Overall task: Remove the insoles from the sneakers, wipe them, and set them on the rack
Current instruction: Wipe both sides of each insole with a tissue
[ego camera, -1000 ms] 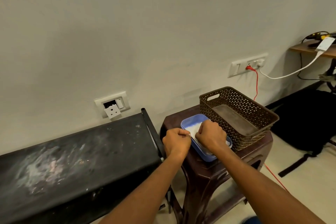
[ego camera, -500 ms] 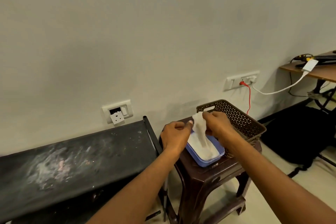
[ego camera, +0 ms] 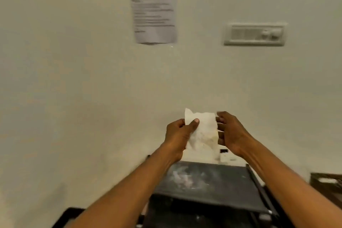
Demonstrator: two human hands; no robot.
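The person holds a white wipe [ego camera: 203, 131] spread open above the black rack [ego camera: 212, 181], apparently readying it for wiping, with the left hand [ego camera: 178, 133] pinching its left edge under the thumb and the right hand [ego camera: 231, 133] seemingly nipping the right edge in curled fingers, while no insole or sneaker is in sight.

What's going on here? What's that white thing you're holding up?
A person is holding a white wipe up in front of the wall with both hands. The left hand pinches its left edge, and the right hand grips the right edge. Below them stands a black rack with pale smudges on top. No sneakers or insoles are in view.
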